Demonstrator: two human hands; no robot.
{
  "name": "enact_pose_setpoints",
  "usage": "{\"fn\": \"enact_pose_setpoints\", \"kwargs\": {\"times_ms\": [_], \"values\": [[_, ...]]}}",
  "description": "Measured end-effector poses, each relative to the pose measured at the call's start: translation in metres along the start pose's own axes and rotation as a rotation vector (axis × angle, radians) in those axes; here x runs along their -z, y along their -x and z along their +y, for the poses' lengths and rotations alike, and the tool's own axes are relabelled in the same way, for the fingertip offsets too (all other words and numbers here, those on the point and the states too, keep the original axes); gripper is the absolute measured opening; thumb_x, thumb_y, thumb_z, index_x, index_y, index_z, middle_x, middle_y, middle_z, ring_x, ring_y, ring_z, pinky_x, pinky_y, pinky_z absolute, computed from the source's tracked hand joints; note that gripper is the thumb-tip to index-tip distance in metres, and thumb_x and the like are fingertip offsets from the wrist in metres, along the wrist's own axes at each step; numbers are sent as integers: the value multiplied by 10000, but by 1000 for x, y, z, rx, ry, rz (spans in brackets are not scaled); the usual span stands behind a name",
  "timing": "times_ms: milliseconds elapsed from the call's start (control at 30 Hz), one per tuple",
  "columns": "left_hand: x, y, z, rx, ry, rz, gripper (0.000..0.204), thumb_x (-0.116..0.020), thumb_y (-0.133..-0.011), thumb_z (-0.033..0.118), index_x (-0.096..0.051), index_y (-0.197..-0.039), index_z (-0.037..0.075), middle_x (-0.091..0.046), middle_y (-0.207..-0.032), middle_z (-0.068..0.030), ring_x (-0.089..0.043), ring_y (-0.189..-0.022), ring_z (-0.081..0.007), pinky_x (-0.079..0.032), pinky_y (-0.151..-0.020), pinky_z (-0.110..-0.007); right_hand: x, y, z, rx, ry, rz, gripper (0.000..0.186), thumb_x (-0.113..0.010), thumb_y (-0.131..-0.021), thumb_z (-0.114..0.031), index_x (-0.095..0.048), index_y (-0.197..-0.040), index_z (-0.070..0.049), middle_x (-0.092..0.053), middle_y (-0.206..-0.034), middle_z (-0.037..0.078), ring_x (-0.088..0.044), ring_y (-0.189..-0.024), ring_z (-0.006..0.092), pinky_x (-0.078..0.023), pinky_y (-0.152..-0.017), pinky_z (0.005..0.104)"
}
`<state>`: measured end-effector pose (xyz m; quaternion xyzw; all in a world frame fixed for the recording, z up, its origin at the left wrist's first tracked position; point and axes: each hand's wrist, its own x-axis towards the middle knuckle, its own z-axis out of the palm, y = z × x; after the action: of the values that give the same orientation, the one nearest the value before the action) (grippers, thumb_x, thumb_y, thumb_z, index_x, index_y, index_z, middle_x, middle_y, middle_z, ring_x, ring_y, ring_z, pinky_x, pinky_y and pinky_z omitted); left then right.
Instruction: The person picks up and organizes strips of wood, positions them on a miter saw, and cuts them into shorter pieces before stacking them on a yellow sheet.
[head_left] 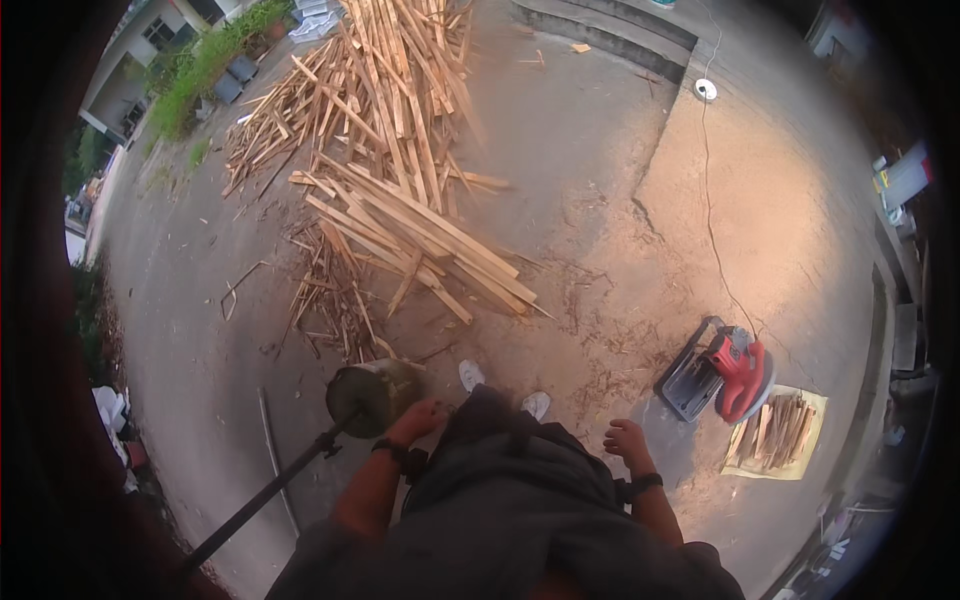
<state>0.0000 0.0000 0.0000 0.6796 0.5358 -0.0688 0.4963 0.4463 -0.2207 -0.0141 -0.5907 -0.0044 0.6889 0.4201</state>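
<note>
My left hand [423, 416] hangs beside my dark clothing with fingers loosely bent and no visible object in it, near an olive cylindrical container [383, 385] crossed by a black pole [265, 495]. My right hand [624, 440] is open, fingers slightly curled and holding nothing. To its right a red and black cut-off saw [740, 380] rests on the ground beside a yellowish sheet [740, 465] bearing short wood strips [778, 428]. My white shoes [471, 374] show below me. Ahead lie loose long wooden slats [430, 240].
A larger heap of slats [370, 90] lies farther ahead, beside plants [180, 95] and a building at left. A cord [708, 190] runs from the saw past a white disc [705, 89]. A concrete step [610, 42] edges the back. A metal bar [275, 455] lies at left.
</note>
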Motion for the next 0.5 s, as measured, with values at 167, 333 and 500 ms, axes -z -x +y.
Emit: {"fn": "enact_pose_setpoints", "kwargs": {"times_ms": [167,333,500], "values": [[2,-1,3,19,97,-6,512,-666,-787,301,-542,-1172,-13,-626,-1022,-249,-615,-969,-365,-485,-838,-409,-28,14,-21,-28,221,288,341,-596,-778,-21,-549,-1113,24,-609,-782,133,-641,-614,222,-536,-519,318],[-11,8,-2,35,131,-6,507,-669,-784,291,-541,-1170,-12,-629,-1015,-243,-616,-959,-362,-486,-833,-406,-27,10,-30,-46,281,292,351,-600,-782,-29,-546,-1124,29,-623,-796,139,-649,-629,228,-541,-534,315],[-9,7,-5,44,134,7,511,-670,-785,290,-536,-1174,-15,-634,-1013,-235,-620,-956,-351,-488,-821,-401,-33,3,-47,-18,280,222,375,-590,-790,-45,-526,-1152,27,-612,-840,125,-638,-653,223,-549,-562,319]]}}
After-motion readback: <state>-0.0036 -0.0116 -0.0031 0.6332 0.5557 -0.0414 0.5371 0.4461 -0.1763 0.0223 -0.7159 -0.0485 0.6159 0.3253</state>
